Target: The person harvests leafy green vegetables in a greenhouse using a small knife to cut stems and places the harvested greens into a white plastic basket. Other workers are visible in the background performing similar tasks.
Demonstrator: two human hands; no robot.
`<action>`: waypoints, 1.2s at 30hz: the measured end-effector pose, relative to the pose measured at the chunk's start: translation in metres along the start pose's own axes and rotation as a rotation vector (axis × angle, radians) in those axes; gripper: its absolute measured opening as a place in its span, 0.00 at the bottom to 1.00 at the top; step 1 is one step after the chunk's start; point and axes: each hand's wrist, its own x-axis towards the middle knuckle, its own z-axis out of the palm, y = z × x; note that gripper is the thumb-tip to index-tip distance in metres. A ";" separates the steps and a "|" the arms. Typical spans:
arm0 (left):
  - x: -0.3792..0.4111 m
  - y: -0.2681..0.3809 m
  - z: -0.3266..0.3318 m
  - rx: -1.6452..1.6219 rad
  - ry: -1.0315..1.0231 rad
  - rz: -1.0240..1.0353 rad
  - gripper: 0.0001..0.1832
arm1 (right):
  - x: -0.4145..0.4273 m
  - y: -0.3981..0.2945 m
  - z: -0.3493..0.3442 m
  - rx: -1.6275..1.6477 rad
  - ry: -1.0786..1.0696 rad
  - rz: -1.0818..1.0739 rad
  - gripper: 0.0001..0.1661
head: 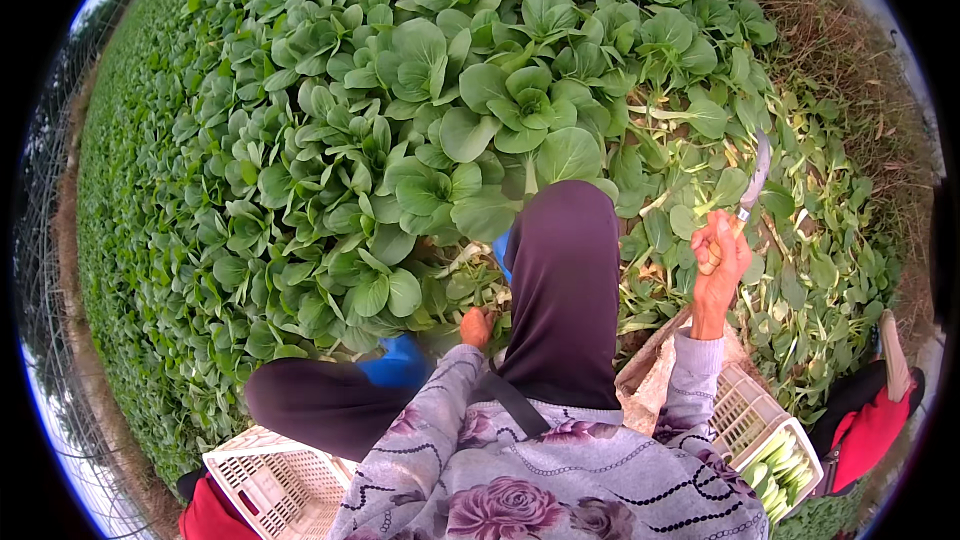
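My right hand (pixel 721 244) is closed round the wooden handle of a small curved sickle (pixel 754 178), its blade pointing up, above cut leaves at the right. Low beside my bent knee, my left hand (pixel 477 326) is near the ground among leaves and stalks; whether its fingers hold anything cannot be told. Standing bok choy plants (pixel 529 111) fill the ground in front of my knees and to the left. Loose leaves and pale stalks (pixel 667 195) lie on the ground at the right.
An off-white plastic crate (pixel 262 465) is behind at the left. Another crate (pixel 757 409), at the right, holds bok choy (pixel 780 469) next to a pale sack (pixel 649 375). People in red are partly visible at both lower sides. Dry grass (pixel 847 52) borders the bed.
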 end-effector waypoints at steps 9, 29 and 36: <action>0.000 0.010 0.016 0.191 -0.049 0.077 0.08 | -0.012 -0.016 0.046 0.074 -0.083 -0.075 0.21; -0.004 0.027 0.019 -0.069 -0.313 -0.167 0.19 | -0.014 0.065 -0.020 -1.107 -0.749 -0.459 0.10; -0.014 0.013 0.019 0.034 -0.229 0.044 0.16 | -0.040 0.126 0.060 -0.944 -1.024 -0.549 0.12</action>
